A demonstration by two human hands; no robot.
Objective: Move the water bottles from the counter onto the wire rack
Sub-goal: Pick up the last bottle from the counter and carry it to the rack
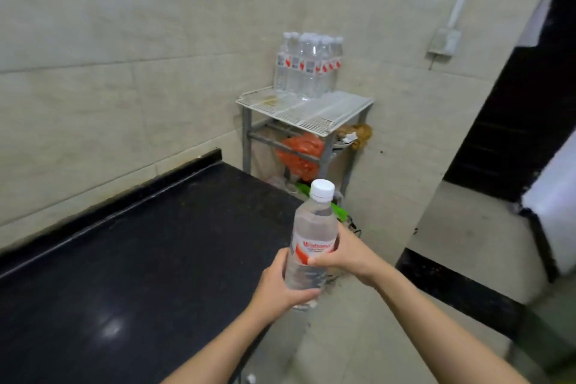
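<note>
I hold one clear water bottle [313, 234] with a white cap and a red and white label upright, just past the right end of the black counter [131, 252]. My left hand [280, 287] grips its lower body, and my right hand [343, 251] wraps the label area. Ahead in the corner stands the white wire rack [330, 117]. Several bottles of the same kind [307, 67] are grouped at the back of its top shelf against the wall; the front of that shelf is bare.
Orange plastic bags [300, 154] and a brown item [358, 134] sit on the rack's lower shelves. A green object [338, 210] lies on the floor behind the held bottle. Tiled walls close the corner, and a dark doorway [511, 121] opens at the right.
</note>
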